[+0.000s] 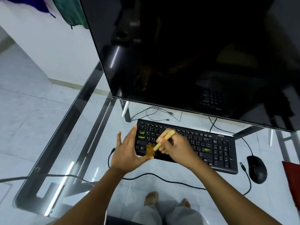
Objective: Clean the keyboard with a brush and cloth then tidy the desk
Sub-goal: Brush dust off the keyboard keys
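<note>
Two hands [125, 150] [176, 149] at left keyboard [219, 148] edge (brush [168, 133] in right)

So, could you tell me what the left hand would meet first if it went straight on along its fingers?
Probably the keyboard, at its far left corner, right by the left hand; if it clears that, the loose black cable behind, then the monitor. Depth is unclear.

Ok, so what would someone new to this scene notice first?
The big dark screen fills the upper right, standing on a glass desk. Below it, over the left half of a black keyboard, the right hand grips a yellow-handled brush, its bristles blurred, while the left hand lies open at the keyboard's left end. A black mouse and a red cloth sit at the far right.
</note>
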### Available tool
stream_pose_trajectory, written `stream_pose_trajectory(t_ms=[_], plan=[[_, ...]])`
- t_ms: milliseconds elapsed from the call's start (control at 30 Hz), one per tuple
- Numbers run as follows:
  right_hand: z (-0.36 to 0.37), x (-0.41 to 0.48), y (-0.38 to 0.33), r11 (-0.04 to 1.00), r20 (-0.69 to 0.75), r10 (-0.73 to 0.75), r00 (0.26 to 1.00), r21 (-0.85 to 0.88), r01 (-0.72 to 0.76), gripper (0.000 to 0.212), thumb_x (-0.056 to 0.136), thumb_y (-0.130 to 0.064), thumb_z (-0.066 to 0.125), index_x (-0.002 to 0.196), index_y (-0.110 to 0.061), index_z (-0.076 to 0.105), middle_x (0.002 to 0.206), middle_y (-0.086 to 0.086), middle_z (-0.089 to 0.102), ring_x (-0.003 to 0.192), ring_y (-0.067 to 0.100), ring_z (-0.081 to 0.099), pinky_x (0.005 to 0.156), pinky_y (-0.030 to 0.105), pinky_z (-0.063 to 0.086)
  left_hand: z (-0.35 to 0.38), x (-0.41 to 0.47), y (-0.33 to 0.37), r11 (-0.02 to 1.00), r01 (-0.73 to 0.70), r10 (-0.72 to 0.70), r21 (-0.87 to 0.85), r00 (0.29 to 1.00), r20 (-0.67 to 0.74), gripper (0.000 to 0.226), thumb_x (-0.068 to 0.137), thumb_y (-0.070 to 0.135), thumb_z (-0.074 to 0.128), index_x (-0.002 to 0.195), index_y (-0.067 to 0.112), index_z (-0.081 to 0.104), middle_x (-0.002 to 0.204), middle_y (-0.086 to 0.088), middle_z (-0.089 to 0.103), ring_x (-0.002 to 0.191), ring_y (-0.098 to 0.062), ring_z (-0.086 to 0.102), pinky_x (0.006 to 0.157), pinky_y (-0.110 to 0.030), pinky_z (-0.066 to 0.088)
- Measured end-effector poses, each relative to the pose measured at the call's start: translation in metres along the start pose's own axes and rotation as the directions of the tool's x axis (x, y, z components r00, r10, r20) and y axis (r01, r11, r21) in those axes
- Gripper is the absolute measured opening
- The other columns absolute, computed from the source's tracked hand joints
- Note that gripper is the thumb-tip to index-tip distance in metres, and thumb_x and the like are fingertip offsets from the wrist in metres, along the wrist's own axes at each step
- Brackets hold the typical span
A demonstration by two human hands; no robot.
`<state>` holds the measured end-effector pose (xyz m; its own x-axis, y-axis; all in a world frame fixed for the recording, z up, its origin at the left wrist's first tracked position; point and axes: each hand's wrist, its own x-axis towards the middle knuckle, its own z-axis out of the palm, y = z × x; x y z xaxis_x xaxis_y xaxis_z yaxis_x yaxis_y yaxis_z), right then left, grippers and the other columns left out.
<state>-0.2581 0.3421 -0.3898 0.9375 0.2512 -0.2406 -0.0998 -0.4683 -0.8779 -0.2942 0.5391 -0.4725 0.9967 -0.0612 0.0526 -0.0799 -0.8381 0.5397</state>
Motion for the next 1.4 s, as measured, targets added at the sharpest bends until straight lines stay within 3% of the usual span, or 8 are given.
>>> stream_pose_trajectory(t_ms=[133,533,667,800,967,1100,1233,1400], plan=[[-0.009,0.005,0.006,0.996,-0.290,-0.077,0.954,-0.056,0.063,0.014,0.097,-0.017,0.055,0.086,-0.025,0.058,0.080,-0.004,0.072,0.073,0.010,0.069,0.070,0.033,0.058,0.001,0.001,0.001,1.000,-0.007,0.007,0.006,1.000,0.005,0.121,0.066,0.086,0.056,0.153,0.018,0.005,0.155,0.003,0.032,0.141,-0.010,0.031,0.120,-0.051,0.002],[0.006,0.002,-0.006,0.996,0.039,0.016,0.999,-0.089,-0.012,0.011,0.096,-0.021,0.057,0.086,-0.020,0.060,0.073,-0.001,0.072,0.068,0.011,0.068,0.069,0.036,0.059,0.002,0.000,-0.002,0.999,-0.001,0.000,0.033,1.000,0.013,0.123,0.065,0.086,0.056,0.153,0.015,0.008,0.155,0.003,0.031,0.141,-0.010,0.031,0.119,-0.053,0.006],[-0.020,0.007,0.004,0.994,-0.346,-0.078,0.935,-0.097,0.047,0.012,0.096,-0.016,0.055,0.086,-0.019,0.060,0.079,-0.003,0.071,0.071,0.013,0.066,0.063,0.027,0.054,0.001,0.001,0.001,1.000,-0.007,0.007,0.017,1.000,0.009,0.121,0.066,0.087,0.054,0.153,0.017,0.006,0.156,0.004,0.029,0.143,-0.009,0.029,0.120,-0.051,0.002],[-0.027,-0.003,0.012,0.994,-0.049,0.108,0.993,0.029,-0.107,0.012,0.098,-0.015,0.054,0.089,-0.014,0.063,0.079,0.000,0.073,0.073,0.015,0.070,0.070,0.029,0.060,0.000,-0.001,-0.001,1.000,-0.009,0.009,0.026,1.000,0.014,0.121,0.067,0.086,0.054,0.153,0.016,0.006,0.157,0.003,0.028,0.143,-0.009,0.027,0.120,-0.051,0.002],[-0.045,-0.006,0.027,1.000,-0.454,-0.002,0.891,0.019,0.012,0.008,0.096,-0.019,0.057,0.090,-0.020,0.061,0.079,-0.004,0.073,0.072,0.014,0.070,0.064,0.026,0.055,-0.001,0.001,0.001,1.000,-0.011,0.011,0.025,1.000,0.019,0.120,0.067,0.086,0.054,0.153,0.017,0.005,0.158,0.004,0.026,0.144,-0.008,0.025,0.120,-0.051,0.001],[-0.039,-0.009,0.030,0.989,-0.190,0.108,0.976,0.123,-0.086,0.011,0.097,-0.013,0.055,0.091,-0.012,0.063,0.081,0.003,0.074,0.072,0.018,0.071,0.067,0.026,0.057,-0.001,0.001,0.001,0.999,-0.010,0.009,0.034,1.000,0.029,0.119,0.068,0.085,0.055,0.153,0.016,0.007,0.158,0.003,0.025,0.144,-0.009,0.025,0.120,-0.052,0.002],[-0.051,-0.008,0.036,1.000,-0.472,-0.014,0.881,-0.018,0.006,0.006,0.096,-0.017,0.056,0.093,-0.019,0.062,0.081,-0.001,0.072,0.073,0.018,0.071,0.067,0.031,0.057,-0.001,0.001,0.002,1.000,-0.004,0.004,0.019,1.000,0.018,0.119,0.068,0.084,0.056,0.153,0.018,0.005,0.157,0.003,0.027,0.143,-0.010,0.028,0.120,-0.051,0.001],[-0.055,-0.013,0.036,0.999,-0.194,0.028,0.981,-0.008,-0.031,0.011,0.097,-0.014,0.056,0.090,-0.015,0.064,0.078,-0.002,0.073,0.074,0.016,0.069,0.070,0.028,0.058,0.000,0.001,0.000,1.000,-0.008,0.008,0.002,1.000,0.015,0.112,0.072,0.080,0.054,0.153,0.020,0.006,0.157,0.001,0.026,0.145,-0.013,0.023,0.120,-0.052,0.002]])
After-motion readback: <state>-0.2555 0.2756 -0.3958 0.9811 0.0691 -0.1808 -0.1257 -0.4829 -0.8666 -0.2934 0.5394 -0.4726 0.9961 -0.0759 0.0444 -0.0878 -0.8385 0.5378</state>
